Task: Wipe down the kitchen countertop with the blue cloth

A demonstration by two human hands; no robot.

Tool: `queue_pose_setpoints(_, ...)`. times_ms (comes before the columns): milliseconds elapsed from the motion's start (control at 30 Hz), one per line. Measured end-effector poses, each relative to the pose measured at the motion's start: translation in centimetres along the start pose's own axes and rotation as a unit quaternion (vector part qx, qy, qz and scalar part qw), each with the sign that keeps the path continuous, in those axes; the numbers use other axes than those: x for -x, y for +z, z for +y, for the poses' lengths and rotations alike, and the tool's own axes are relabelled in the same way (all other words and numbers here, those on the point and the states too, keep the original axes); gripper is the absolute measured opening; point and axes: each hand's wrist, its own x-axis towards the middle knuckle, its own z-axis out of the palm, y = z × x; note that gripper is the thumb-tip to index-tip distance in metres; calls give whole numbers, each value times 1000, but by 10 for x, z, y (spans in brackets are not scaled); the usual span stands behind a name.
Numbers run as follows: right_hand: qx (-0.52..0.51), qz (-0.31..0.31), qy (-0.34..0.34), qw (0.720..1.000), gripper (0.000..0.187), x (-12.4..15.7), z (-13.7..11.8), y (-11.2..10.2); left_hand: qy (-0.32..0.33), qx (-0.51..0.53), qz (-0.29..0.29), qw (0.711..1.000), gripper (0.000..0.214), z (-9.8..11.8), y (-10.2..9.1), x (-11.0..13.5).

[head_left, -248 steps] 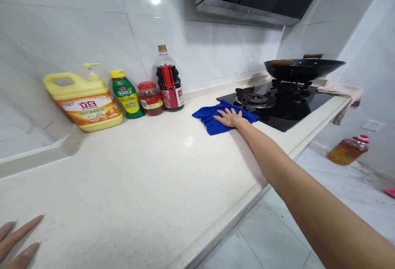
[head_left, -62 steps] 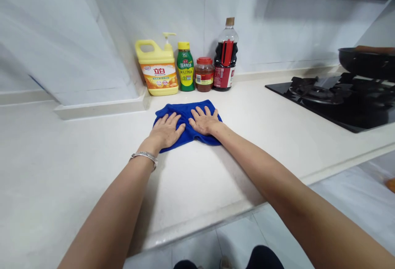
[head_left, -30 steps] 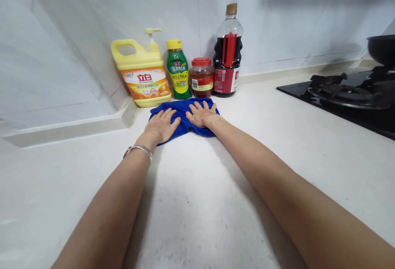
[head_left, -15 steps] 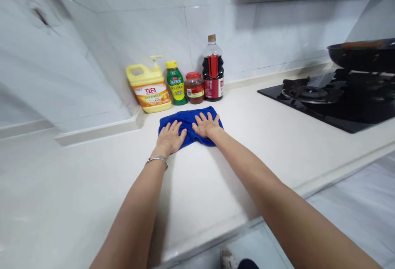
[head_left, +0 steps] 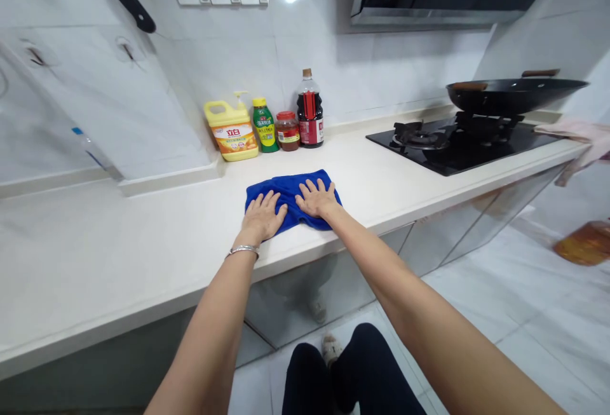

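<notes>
Compared with half a second ago, the royal-blue, rectangular fabric cloth (head_left: 290, 189) lies farther from the yellow plastic pump-top jug (head_left: 233, 138) and nearer the front edge of the smooth white countertop (head_left: 157, 243). It sits at the frame's centre, spread out but rumpled, creased between the hands, with a small fold raised along its lower edge. The bare left hand (head_left: 264, 215) rests palm-down on its lower left, fingers slightly parted, thumb out; the bare right hand (head_left: 317, 201) lies on its right part, fingers fanned wide.
</notes>
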Motion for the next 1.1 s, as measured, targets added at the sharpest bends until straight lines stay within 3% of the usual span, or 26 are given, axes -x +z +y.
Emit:
queue_pose_setpoints(267,7,7,-12,1000,70,44,6,6,10,-2,-3,1000,75,12,2,47)
queue_pose_setpoints(500,19,6,-37,999,71,49,18,6,51,12,-18,998,77,-3,3,64)
queue_pose_setpoints(800,21,6,-51,998,70,24,30,4,79,18,-13,997,76,-15,4,45)
queue_pose_setpoints(1100,24,19,-26,999,67,23,26,5,87,38,6,995,75,-12,8,13)
